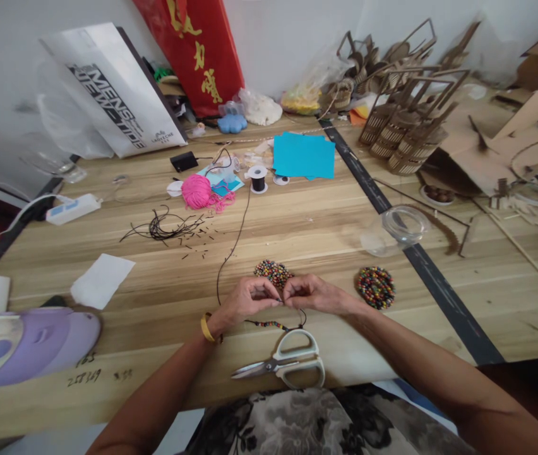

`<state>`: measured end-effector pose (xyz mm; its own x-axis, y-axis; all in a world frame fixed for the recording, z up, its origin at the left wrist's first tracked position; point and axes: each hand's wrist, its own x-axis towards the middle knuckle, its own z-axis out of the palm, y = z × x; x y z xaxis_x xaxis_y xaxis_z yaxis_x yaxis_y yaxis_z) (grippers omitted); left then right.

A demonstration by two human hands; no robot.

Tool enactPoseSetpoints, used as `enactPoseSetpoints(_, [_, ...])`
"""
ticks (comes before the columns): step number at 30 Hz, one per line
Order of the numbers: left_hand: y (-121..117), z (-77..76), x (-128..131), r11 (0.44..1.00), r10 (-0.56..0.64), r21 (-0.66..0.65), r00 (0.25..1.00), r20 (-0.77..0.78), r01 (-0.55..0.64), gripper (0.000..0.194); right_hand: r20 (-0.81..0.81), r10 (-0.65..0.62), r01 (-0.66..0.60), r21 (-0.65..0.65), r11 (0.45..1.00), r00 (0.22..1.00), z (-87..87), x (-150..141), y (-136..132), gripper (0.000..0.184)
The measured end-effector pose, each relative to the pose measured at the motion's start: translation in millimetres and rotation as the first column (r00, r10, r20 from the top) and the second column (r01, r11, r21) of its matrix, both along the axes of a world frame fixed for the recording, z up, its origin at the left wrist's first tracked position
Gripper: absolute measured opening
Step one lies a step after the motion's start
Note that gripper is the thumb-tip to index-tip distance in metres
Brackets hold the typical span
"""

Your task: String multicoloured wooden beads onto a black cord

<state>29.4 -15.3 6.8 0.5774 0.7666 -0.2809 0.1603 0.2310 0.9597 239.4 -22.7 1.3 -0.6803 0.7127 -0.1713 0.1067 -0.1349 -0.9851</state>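
My left hand [250, 297] and my right hand [311, 294] meet over the table, both with fingers pinched. Between the fingertips runs a thin black cord [234, 249], which leads back to a black spool [258, 182] with white ends. A short row of coloured beads [269, 325] is strung on the cord just below my hands. Directly behind my fingertips lies a pile of loose coloured beads [273, 272], partly covered by them. To the right of my right hand is a coil of beads [376, 287]. White-handled scissors [283, 363] lie in front of my hands.
Cut black cords [160, 224] and small snippets lie left of the spool, near pink yarn [197, 191]. Blue sheets [303, 155] lie at the back. A clear plastic ring [404, 224], a white paper [102, 280] and a purple device [46, 344] are around the sides.
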Motion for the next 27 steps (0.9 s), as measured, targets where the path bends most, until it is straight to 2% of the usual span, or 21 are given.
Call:
enactPoseSetpoints(7, [-0.7, -0.5, 0.2, 1.0, 0.001, -0.004, 1.0, -0.008, -0.001, 0.023, 0.003, -0.002, 0.002, -0.001, 1.0, 1.0, -0.3, 0.4, 0.2, 0.01])
enactPoseSetpoints(27, [-3.0, -1.8, 1.9, 0.991, -0.02, 0.13, 0.997, -0.074, 0.029, 0.016, 0.002, -0.003, 0.003, 0.022, 1.0, 1.0, -2.4, 0.2, -0.2, 0.012])
